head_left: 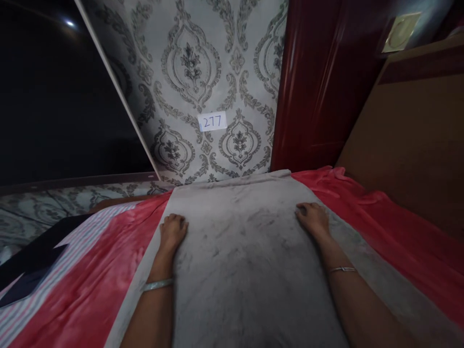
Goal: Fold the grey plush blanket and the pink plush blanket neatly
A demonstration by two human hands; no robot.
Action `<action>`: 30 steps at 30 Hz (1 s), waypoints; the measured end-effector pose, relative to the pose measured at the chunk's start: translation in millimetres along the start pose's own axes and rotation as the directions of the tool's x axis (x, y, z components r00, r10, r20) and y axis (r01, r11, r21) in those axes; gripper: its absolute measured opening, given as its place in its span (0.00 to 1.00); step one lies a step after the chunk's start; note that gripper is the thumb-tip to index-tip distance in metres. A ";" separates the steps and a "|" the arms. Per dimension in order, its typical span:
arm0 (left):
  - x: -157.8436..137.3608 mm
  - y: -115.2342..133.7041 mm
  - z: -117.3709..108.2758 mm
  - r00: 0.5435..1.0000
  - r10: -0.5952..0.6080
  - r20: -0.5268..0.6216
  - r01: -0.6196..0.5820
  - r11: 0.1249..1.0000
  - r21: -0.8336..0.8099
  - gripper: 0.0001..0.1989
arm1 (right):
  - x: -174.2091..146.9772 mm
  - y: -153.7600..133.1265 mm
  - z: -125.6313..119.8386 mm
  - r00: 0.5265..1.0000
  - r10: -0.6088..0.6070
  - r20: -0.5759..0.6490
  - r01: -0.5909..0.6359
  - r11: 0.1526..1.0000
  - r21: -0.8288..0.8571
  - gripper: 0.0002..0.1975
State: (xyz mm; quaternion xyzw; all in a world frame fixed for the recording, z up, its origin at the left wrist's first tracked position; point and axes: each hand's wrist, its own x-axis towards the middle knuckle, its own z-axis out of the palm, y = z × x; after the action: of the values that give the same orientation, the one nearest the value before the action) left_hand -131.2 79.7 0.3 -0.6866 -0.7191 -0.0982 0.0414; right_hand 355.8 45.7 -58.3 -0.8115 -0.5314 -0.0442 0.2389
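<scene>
A long grey plush cloth point(235, 261), like a blanket, lies spread in front of me with faint creases and darker smudges in its pile. My left hand point(174, 229) rests near its left edge, fingers curled down against the fabric. Close to the right edge, my right hand point(314, 220) is closed, thumb and forefinger bent together at the cloth. The fingertips of both hands are partly hidden, and little bunching shows around them. Each wrist wears a bangle.
Red plush fabric point(97, 261) lies beneath and on both sides, over a striped sheet point(83, 241). A dark flat object point(31, 285) lies at left. Behind stand a large black screen point(65, 106), patterned wall with a "277" label point(212, 121), dark red panel point(311, 87) and brown board point(413, 135).
</scene>
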 end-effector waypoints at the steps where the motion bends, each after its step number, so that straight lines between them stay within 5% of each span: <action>1: 0.1 0.5 -0.5 1.000 -0.009 0.003 0.009 1.000 -0.001 0.19 | 0.2 0.6 -1.0 1.000 0.018 0.000 -0.018 1.000 -0.005 0.19; 7: 0.8 -10.6 -3.3 0.954 -0.297 -0.042 0.297 0.955 -0.002 0.22 | 1.5 11.9 -8.2 0.962 0.269 -0.046 -0.269 0.963 0.014 0.24; 16: 10.0 -29.4 4.4 0.998 -0.065 -0.011 0.064 0.995 -0.081 0.17 | 4.6 18.4 -7.8 0.988 0.144 -0.052 -0.140 0.988 0.062 0.18; 22: 10.8 -7.4 8.6 0.967 0.245 -0.064 -0.253 0.950 -0.185 0.15 | 1.7 -7.6 -5.2 0.985 -0.166 -0.055 0.173 0.973 0.150 0.14; 27: 1.7 39.9 10.0 0.896 0.443 0.000 -0.431 0.870 -0.239 0.14 | -10.7 -45.7 9.6 0.855 -0.518 0.019 0.493 0.823 0.281 0.14; 30: 0.4 53.2 10.5 0.896 0.436 0.078 -0.409 0.882 -0.231 0.06 | -15.9 -56.7 12.7 0.825 -0.556 0.097 0.517 0.813 0.268 0.12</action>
State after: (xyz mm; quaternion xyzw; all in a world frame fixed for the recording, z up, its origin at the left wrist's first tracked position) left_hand -77.5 84.2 -5.4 -0.8324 -0.5385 -0.1177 -0.0566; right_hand 296.5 56.1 -55.4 -0.5954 -0.7591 0.0217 0.2624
